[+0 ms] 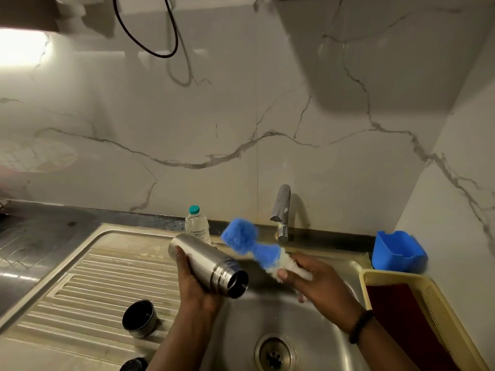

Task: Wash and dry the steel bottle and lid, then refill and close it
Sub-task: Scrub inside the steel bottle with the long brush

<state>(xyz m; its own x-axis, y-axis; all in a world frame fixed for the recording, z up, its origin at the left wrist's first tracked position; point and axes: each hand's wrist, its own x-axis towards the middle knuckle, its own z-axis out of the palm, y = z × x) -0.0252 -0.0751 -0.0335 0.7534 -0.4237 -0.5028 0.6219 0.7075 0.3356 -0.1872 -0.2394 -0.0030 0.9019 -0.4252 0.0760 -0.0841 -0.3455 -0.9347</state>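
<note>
Over the sink basin | steel bottle wrapped in left hand, mouth tipped toward 4 o'clock for brush entry | right hand pinching blue bottle brush, bristles up at 11 o'clock | lid parked at 8 o'clock on draining surface, clear of scrubbing | tap dry

Dim overall; blown-out glare top left, soft shadows on marble wall, motion blur on brush, wide-angle edge bending.
</note>
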